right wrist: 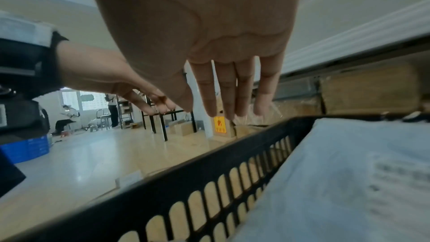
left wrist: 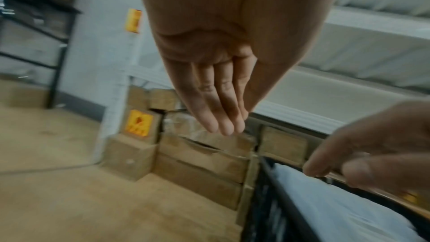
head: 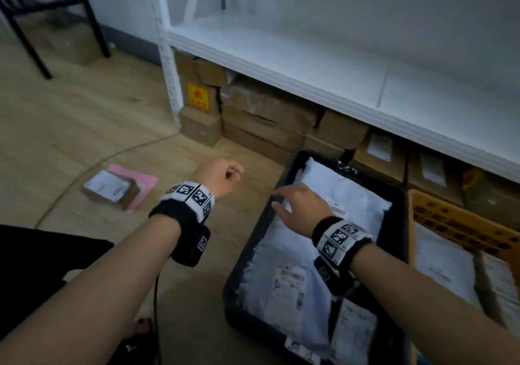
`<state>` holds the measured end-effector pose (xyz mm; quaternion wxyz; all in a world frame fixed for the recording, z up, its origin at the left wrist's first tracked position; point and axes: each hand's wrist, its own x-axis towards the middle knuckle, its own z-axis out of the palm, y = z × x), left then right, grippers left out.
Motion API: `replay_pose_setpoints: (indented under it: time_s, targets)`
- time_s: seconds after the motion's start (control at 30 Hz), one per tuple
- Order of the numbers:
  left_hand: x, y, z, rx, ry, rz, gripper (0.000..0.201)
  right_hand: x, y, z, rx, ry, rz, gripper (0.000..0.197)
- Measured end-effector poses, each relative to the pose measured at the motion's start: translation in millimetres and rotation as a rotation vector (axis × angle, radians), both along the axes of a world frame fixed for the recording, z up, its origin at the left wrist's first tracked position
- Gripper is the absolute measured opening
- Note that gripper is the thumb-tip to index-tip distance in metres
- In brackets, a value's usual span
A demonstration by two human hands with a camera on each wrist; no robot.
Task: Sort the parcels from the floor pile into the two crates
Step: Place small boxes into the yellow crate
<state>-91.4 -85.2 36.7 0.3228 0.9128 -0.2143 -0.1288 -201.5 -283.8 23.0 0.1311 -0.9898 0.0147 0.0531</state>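
Remaining on floor: small brown box [head: 111,189] atop pink mailer [head: 140,186], well left of black crate [head: 254,247]. Both empty: left hand [head: 222,177] slack, straight-fingered in wrist view; right hand [head: 299,208] spread over white mailer [head: 342,195] in crate. Advice: take box first, check label, pick between black and orange crate [head: 461,225].

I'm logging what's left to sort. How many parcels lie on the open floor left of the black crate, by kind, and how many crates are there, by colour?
cardboard box: 1
pink mailer, under the box: 1
black crate: 1
orange crate: 1
Total: 4
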Motion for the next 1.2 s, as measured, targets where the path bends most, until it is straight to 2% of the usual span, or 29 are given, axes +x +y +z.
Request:
replay_pose_setpoints:
  time_s: [0.1, 0.2, 0.27, 0.37, 0.47, 0.53, 0.6, 0.67, 0.73, 0.83, 0.93, 1.0, 1.07, 1.13, 1.2]
  targets:
    - [31, 51, -37, -0.007, 0.002, 0.234, 0.017, 25, 32, -31, -0.026, 0.027, 0.074, 0.048]
    - [64, 97, -88, 0.079, 0.100, 0.337, 0.026, 38, 50, -63, -0.038, 0.099, 0.000, 0.054]
    - [88, 127, -126, 0.279, 0.149, 0.387, 0.038, 43, 55, -81, -0.053, 0.132, -0.031, 0.052]
    - [124, 171, -177, 0.593, 0.160, 0.432, 0.071, 47, 55, -99, 0.012, 0.021, -0.070, 0.039]
    - [159, 207, -219, 0.750, 0.179, 0.379, 0.077, 46, 57, -113, 0.043, -0.141, -0.122, 0.024]
    - [180, 223, -239, 0.758, 0.268, 0.451, 0.092, 45, 61, -118, -0.004, -0.208, -0.145, 0.016]
    - [199, 231, -252, 0.699, 0.298, 0.504, 0.100, 46, 64, -118, -0.011, -0.240, -0.157, 0.010]
    - [211, 234, -264, 0.588, 0.285, 0.533, 0.097, 46, 65, -116, -0.002, -0.253, -0.155, 0.008]
    - [215, 232, -272, 0.567, 0.243, 0.506, 0.089, 46, 66, -114, 0.014, -0.248, -0.157, 0.008]
    - [201, 208, -275, 0.585, 0.117, 0.435, 0.084, 45, 69, -111, 0.026, -0.230, -0.170, 0.008]
    - [162, 159, -267, 0.722, -0.067, 0.124, 0.072, 44, 70, -110, 0.030, -0.220, -0.171, 0.008]
    - [129, 123, -259, 0.598, -0.118, 0.009, 0.077, 44, 68, -110, 0.018, -0.208, -0.168, 0.010]
    - [89, 92, -253, 0.460, -0.044, -0.010, 0.080, 43, 70, -106, 0.017, -0.169, -0.177, 0.012]
    - [47, 73, -254, 0.294, 0.088, 0.047, 0.066, 43, 74, -99, 0.003, -0.166, -0.167, 0.013]
    - [7, 64, -262, 0.271, 0.133, 0.059, 0.053, 43, 75, -97, 0.005, -0.188, -0.166, 0.013]
